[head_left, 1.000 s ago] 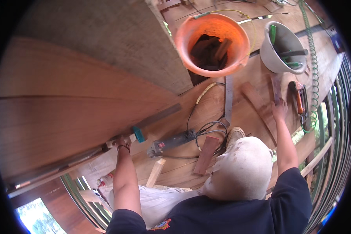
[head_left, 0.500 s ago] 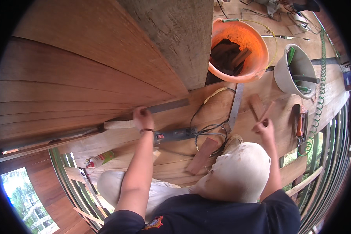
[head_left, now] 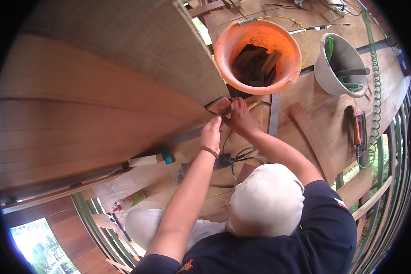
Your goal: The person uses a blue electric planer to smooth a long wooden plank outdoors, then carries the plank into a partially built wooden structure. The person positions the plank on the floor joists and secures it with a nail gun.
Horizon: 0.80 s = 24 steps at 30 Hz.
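A short reddish wood block (head_left: 219, 105) lies at the near corner of the big wooden panel (head_left: 100, 105), below the orange bucket. My right hand (head_left: 240, 118) is closed on the block's right end. Close beside it, my left hand (head_left: 211, 133) is at the panel's edge just under the block, its fingers pressed together. Whatever those left fingers pinch is hidden. A dark flat strip (head_left: 187, 136) runs along the panel's lower edge, left of that hand. Under my forearms sits a dark corded power tool (head_left: 186, 171), partly covered by the left arm.
Beyond my hands stand the orange bucket (head_left: 290, 50) of wood scraps and a pale bucket (head_left: 323, 68) with tools. A nail gun (head_left: 356, 125) on a green coiled hose and a long wood strip (head_left: 311, 139) lie right. A glue bottle (head_left: 131, 200) lies left, near the railing.
My right hand has swung left from the open boards to the panel's corner. My left hand has slid right along the panel's edge to meet it. The view has shifted.
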### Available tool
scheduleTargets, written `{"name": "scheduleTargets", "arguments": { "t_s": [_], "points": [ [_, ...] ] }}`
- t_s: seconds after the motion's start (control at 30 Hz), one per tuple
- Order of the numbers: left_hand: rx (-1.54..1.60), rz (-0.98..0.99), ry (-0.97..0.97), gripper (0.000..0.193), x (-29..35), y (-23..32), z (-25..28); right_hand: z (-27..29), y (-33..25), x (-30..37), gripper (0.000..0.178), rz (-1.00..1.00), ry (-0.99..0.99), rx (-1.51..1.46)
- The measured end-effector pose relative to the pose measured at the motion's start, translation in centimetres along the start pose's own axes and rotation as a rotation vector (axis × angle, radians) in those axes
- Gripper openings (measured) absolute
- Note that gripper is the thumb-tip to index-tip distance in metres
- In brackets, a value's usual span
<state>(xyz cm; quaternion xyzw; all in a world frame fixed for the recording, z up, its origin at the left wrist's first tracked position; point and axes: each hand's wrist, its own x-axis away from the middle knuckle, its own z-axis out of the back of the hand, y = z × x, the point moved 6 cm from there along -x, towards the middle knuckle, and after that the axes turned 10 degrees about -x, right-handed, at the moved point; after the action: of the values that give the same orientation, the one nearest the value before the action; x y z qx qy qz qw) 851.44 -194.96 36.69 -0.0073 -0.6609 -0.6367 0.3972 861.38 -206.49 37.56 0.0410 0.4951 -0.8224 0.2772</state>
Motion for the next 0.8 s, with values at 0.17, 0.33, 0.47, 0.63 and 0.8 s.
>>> {"name": "scheduleTargets", "arguments": {
  "t_s": [0.17, 0.33, 0.47, 0.63, 0.8],
  "points": [
    [0.055, 0.065, 0.041, 0.051, -1.8, 1.4, -0.8, -1.4, 0.9, 0.5, 0.047, -0.155, 0.019, -0.152],
    [0.221, 0.093, 0.093, 0.053, -0.5, 1.5, -2.0, 0.9, 1.3, -0.4, 0.039, -0.127, 0.049, -0.206],
    [0.241, -0.027, 0.086, 0.044, -0.4, -0.9, -2.0, 0.4, 0.9, -1.4, 0.029, -0.060, -0.171, -0.065],
    [0.310, 0.146, 0.016, 0.047, 0.4, -3.4, -2.2, 0.2, 0.8, -1.3, 0.026, -0.045, -0.178, 0.007],
    [0.328, 0.225, -0.020, 0.044, 0.0, -4.8, -0.7, 0.0, 0.2, -1.6, 0.027, -0.001, -0.166, -0.015]
  ]
}}
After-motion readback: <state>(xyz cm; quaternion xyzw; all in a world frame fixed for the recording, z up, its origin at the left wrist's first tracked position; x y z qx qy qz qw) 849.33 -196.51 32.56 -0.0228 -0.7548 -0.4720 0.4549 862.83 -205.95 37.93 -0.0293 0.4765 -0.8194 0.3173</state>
